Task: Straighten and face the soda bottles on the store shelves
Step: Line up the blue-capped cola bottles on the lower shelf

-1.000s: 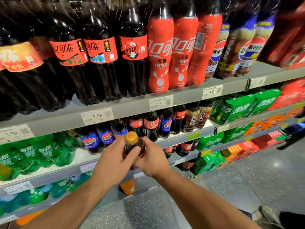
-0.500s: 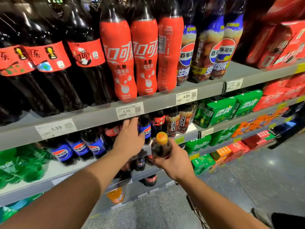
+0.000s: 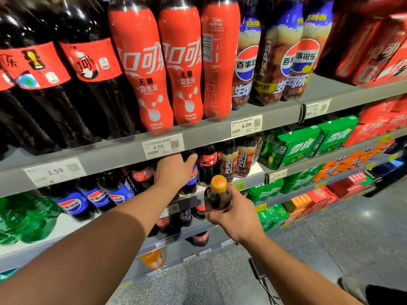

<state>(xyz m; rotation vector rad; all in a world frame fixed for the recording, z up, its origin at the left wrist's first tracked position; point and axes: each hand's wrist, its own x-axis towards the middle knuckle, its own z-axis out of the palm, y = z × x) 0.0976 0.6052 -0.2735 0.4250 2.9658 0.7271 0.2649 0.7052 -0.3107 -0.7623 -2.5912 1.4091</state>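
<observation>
Progress: judged early-mid. R hand [image 3: 235, 214] has the orange-cap bottle [image 3: 218, 194] off the shelf, upright, just below-right of L hand [image 3: 174, 170]. The small-bottle row [image 3: 229, 164] either side of L hand looks mixed, labels at odd angles; not yet faced. Above L hand, one red-sleeve bottle [image 3: 218, 62] shows its barcode side: left to turn.

Grip: R fingers wrapped round the bottle's body, cap free. L hand reaches in under the shelf lip [image 3: 110, 155], thumb against a blue-label bottle [image 3: 193, 175]. Fingers hidden, so gripping or not: can't tell.

I'm seeing glossy plastic soda bottles [image 3: 141, 73] gleaming on matt grey metal shelves [image 3: 110, 155], paper price tags [image 3: 163, 146], and a speckled polished floor [image 3: 330, 249].
</observation>
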